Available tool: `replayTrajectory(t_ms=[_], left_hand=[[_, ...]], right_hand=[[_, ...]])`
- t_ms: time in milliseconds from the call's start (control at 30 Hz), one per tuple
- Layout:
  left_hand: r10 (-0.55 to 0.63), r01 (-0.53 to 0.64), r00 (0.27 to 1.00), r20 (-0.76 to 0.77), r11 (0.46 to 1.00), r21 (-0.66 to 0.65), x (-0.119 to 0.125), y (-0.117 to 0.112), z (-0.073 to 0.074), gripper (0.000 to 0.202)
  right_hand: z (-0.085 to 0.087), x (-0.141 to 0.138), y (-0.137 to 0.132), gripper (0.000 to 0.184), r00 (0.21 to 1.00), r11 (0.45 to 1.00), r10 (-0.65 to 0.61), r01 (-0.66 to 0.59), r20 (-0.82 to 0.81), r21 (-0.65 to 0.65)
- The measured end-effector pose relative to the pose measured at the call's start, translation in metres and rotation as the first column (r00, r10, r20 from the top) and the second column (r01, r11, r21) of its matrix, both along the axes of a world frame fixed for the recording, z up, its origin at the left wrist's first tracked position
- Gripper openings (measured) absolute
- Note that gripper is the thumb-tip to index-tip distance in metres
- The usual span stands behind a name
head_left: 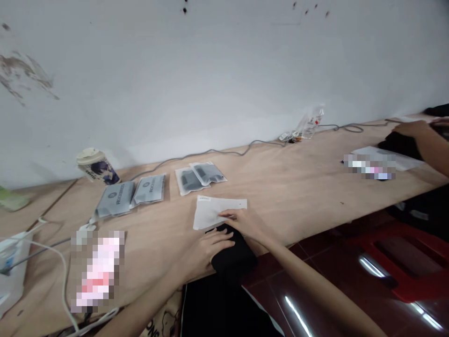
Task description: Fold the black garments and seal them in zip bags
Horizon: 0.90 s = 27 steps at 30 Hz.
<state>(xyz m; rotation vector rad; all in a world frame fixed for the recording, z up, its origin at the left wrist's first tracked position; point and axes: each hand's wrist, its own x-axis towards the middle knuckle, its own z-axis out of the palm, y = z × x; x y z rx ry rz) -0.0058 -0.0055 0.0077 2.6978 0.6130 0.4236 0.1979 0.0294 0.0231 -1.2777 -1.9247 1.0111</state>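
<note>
My left hand (203, 250) lies flat with its fingers stretched out on a folded black cloth (233, 257) at the front edge of the wooden table (298, 182). My right hand (245, 222) rests on the lower edge of a frosted white plastic bag (215, 210), its fingers lying over the bag where the black cloth meets its mouth. The cloth hangs partly over the table edge toward my lap.
Two grey packed bags (129, 194) and two clear packed bags (198, 177) lie further back. A paper cup (96, 166) stands at the back left. Cables run along the wall. Another person's arm (426, 138) works on black cloth at the far right. A red stool (403, 262) stands below.
</note>
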Motion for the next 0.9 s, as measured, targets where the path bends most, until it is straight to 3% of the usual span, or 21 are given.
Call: replayTrajectory(t_ms=[133, 267, 433, 567, 700, 900], left_hand=[[0.092, -0.092, 0.996, 0.017, 0.996, 0.016, 0.002, -0.004, -0.002, 0.051], [0.122, -0.13, 0.99, 0.066, 0.982, 0.137, -0.001, -0.004, -0.011, 0.05], [0.288, -0.354, 0.918, 0.274, 0.906, 0.232, -0.001, 0.013, -0.008, 0.043], [0.166, -0.207, 0.974, 0.157, 0.93, 0.303, 0.001, 0.03, -0.002, 0.036], [0.087, -0.08, 0.996, -0.01, 0.949, 0.305, 0.0, 0.039, -0.003, 0.036], [-0.047, 0.064, 0.997, -0.056, 0.933, 0.353, 0.009, 0.045, -0.001, 0.035]], right_hand=[[-0.017, 0.006, -0.003, 0.031, 1.0, 0.999, -0.003, 0.003, -0.005, -0.044], [-0.031, 0.014, -0.008, 0.033, 0.995, 0.995, -0.099, 0.099, -0.023, 0.03], [-0.037, 0.021, -0.016, 0.04, 0.992, 0.987, -0.11, 0.116, -0.061, 0.113], [-0.038, 0.025, -0.015, 0.039, 0.992, 0.995, -0.087, 0.09, -0.092, 0.029], [-0.025, 0.026, -0.005, 0.035, 0.985, 0.997, -0.077, 0.073, -0.153, -0.033], [0.001, 0.005, 0.002, 0.036, 0.993, 0.996, 0.065, -0.059, -0.094, 0.07]])
